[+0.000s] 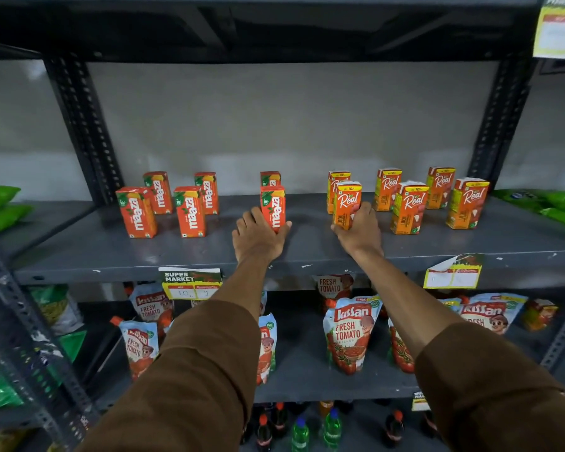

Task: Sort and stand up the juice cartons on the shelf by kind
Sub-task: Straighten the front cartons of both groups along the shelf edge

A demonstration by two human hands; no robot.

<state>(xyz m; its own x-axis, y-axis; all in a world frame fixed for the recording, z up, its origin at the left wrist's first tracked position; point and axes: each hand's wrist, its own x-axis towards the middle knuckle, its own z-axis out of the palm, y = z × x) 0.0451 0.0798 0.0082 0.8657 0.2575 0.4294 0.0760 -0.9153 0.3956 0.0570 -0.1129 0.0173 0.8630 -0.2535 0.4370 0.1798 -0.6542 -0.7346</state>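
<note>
Upright juice cartons stand in two groups on the grey shelf (209, 256). Red-orange Maaza cartons (163, 203) fill the left half, orange Real litchi cartons (437, 197) the right half. My left hand (258, 234) wraps the base of the front Maaza carton (273, 205) near the middle, with another Maaza carton (270, 178) just behind it. My right hand (361, 231) grips the lower part of the front Real carton (348, 203), which stands before another Real carton (336, 177). Both held cartons are upright on the shelf.
Black perforated posts (85, 132) frame the bay. Price tags (191, 283) hang from the shelf's front edge. Ketchup pouches (351, 334) stand on the shelf below and bottles (331, 429) under that. Green packets (0, 207) lie in the neighbouring bays.
</note>
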